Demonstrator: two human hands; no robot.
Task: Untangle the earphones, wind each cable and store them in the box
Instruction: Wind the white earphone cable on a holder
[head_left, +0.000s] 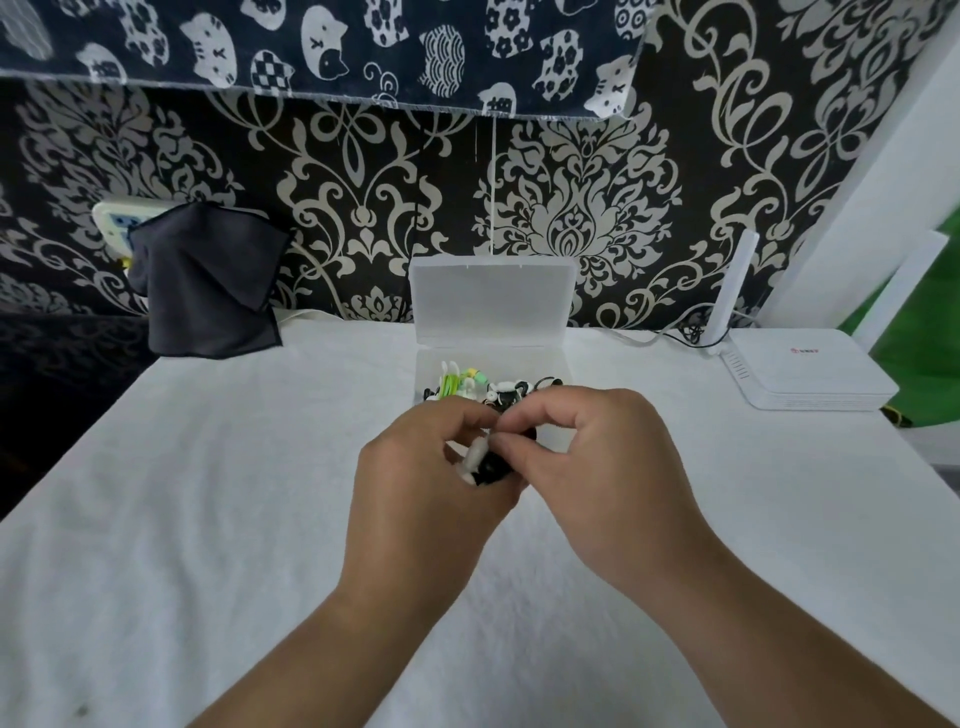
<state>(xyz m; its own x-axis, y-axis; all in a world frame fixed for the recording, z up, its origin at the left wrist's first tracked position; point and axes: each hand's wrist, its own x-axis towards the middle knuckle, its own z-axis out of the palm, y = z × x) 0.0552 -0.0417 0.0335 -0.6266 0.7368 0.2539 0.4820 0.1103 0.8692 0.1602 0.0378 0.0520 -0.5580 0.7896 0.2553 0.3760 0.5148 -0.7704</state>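
I see a small wound earphone bundle (480, 460), black cable with a white piece, held just above the white tablecloth (208, 519) near the middle of the view, directly in front of the box. Its long axis seems to run from lower left to upper right, with the white piece tilted up toward the box. Most of the bundle is covered by fingers, so I cannot make out its ends or how neatly it is wound.

My view shows the left hand (426, 483) curled round the bundle from below and the side. The right hand (597, 467) pinches the bundle's upper end between thumb and forefinger. The two hands touch each other there.

Just beyond the knuckles sits a clear plastic box (550, 364) with its hinged lid (493, 296) standing open against the wall. Inside lie a green and white earphone coil (457, 382) on the left and a black and white earphone coil (511, 395) beside it. The hands hide the box's near edge.

Farther out, a dark cloth (208, 280) hangs at the table's back left, partly covering a wall socket. A white router (810, 374) lies at the back right, its aerial upright.
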